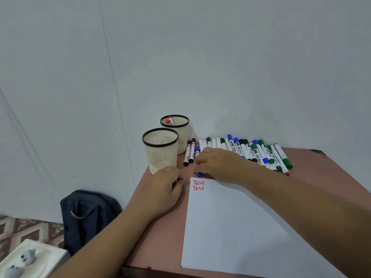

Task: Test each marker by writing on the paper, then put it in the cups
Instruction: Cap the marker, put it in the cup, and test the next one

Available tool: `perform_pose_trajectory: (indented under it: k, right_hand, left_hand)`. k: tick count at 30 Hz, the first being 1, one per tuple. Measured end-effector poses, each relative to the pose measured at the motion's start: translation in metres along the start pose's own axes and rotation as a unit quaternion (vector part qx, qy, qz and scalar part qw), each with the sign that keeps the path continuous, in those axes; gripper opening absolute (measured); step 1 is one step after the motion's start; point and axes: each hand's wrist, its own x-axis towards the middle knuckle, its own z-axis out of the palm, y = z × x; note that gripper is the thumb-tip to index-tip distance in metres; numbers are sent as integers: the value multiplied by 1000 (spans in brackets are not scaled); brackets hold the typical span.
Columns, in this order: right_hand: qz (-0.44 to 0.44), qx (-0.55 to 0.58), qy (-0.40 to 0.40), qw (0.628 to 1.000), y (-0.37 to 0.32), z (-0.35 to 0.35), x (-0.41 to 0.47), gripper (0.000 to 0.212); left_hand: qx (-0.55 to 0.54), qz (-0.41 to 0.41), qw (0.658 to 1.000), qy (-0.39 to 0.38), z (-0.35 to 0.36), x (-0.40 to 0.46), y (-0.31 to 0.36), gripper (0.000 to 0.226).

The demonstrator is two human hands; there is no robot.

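A reddish-brown table [160, 241] stands against a pale wall, a white sheet of paper [230, 227] lying on its near right part with "Test" written twice in red at its top left corner. A dark backpack [86, 215] leans on the floor to the table's left. Two cream lattice cups with black rims stand at the table's far left: the near cup [160, 150] and, just behind it, the far cup [177, 129], which holds a red-capped marker [169, 120]. A row of markers [249, 151] with black, blue and green caps lies along the far edge beside the cups. The right hand [217, 164] reaches across the paper's top edge, its fingers curled over a blue-capped marker [199, 174] at the row's left end; the grip appears to be closing, though the fingers hide most of the barrel. The left hand [165, 190] rests on the table below the near cup, fingers loosely curled, holding nothing visible.
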Motion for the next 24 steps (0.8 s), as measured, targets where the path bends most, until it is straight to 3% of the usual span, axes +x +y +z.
perform_pose_trajectory:
  k: [4, 7, 10, 13, 17, 20, 24]
  right_hand:
    - [11, -4, 33, 999, -3, -9, -2, 13]
    - [97, 86, 92, 987, -11, -27, -8, 18]
    - [194, 212, 144, 947, -22, -48, -16, 11]
    - [267, 340, 228, 873, -39, -62, -24, 21]
    - [338, 512, 254, 748, -60, -70, -31, 15]
    - [359, 607, 268, 657, -77, -77, -30, 11]
    - [377, 692, 288, 545, -97, -82, -27, 7]
  left_hand:
    - [-2, 7, 1000, 10, 1, 0, -2, 15]
    - [-1, 21, 999, 31, 3, -1, -6, 9]
    - [-11, 26, 999, 42, 2, -3, -6, 21]
    - [-40, 44, 997, 40, -3, -5, -1, 44]
    - [-72, 50, 996, 26, -6, -8, 4, 63]
    - [-66, 25, 997, 9, -6, -9, 4, 54]
    - [-52, 64, 996, 14, -6, -10, 3, 41]
